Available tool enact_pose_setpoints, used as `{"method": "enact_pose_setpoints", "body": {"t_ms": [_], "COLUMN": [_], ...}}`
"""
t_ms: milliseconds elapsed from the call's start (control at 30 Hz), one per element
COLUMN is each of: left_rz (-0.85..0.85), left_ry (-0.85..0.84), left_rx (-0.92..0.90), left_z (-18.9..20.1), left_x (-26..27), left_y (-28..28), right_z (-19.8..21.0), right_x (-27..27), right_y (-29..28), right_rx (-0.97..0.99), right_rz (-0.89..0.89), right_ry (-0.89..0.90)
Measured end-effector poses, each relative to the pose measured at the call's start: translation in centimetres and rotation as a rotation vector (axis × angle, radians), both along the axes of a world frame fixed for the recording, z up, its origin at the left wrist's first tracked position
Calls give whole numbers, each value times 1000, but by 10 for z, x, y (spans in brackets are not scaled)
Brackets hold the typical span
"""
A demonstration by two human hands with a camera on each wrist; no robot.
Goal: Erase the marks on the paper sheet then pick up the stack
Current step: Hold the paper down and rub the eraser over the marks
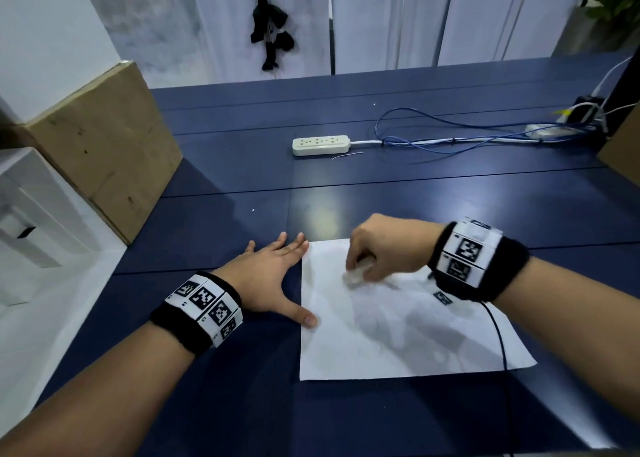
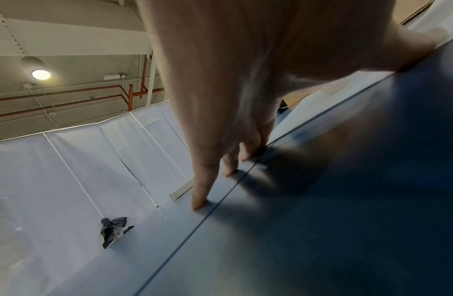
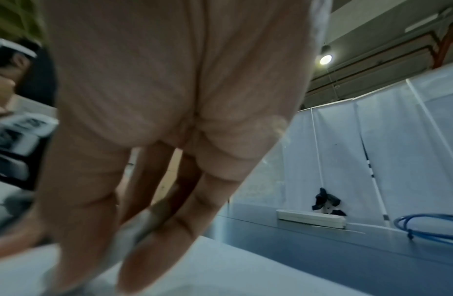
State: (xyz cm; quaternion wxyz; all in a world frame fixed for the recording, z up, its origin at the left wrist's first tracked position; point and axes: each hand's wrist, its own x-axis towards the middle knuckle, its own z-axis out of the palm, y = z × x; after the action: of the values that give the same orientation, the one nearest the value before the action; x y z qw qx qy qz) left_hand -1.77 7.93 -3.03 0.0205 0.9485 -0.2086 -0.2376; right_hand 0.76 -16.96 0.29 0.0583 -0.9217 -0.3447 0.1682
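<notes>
At lower centre, right hand (image 1: 384, 249) pinches a white eraser (image 1: 356, 276) against the paper sheet (image 1: 398, 332).
Left hand (image 1: 270, 276) lies flat, fingers straight, thumb touching the sheet's edge.

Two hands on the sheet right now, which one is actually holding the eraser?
The right hand: its fingers curl round the white eraser on the paper sheet. The left hand lies flat, only its thumb on the sheet's edge.

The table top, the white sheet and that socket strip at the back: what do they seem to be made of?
Table top: probably painted or laminated board in dark blue, satin; it mirrors the lamp softly and has straight seams.
White sheet: thin matt paper, lying flat with faint grey smudges.
Socket strip: cream moulded plastic by the look, smooth with rounded ends.
</notes>
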Motion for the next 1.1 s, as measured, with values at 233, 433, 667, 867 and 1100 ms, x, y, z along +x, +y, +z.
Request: {"method": "enact_pose_setpoints", "body": {"t_ms": [233, 433, 667, 867, 1100], "left_rz": [-4, -1, 0, -2, -2], "left_ry": [1, 3, 3, -6, -7], "left_rx": [10, 10, 2, -2, 0], "left_z": [1, 0, -1, -2, -1], "left_x": [0, 1, 2, 2, 1], "left_y": [0, -1, 0, 1, 0], "right_z": [6, 4, 6, 2, 5], "right_x": [10, 0, 10, 3, 5], "right_y": [7, -1, 6, 0, 2], "right_rx": [26, 10, 51, 41, 30], "right_rz": [-66, -67, -117, -77, -62], "right_ry": [-76, 3, -36, -24, -50]}}
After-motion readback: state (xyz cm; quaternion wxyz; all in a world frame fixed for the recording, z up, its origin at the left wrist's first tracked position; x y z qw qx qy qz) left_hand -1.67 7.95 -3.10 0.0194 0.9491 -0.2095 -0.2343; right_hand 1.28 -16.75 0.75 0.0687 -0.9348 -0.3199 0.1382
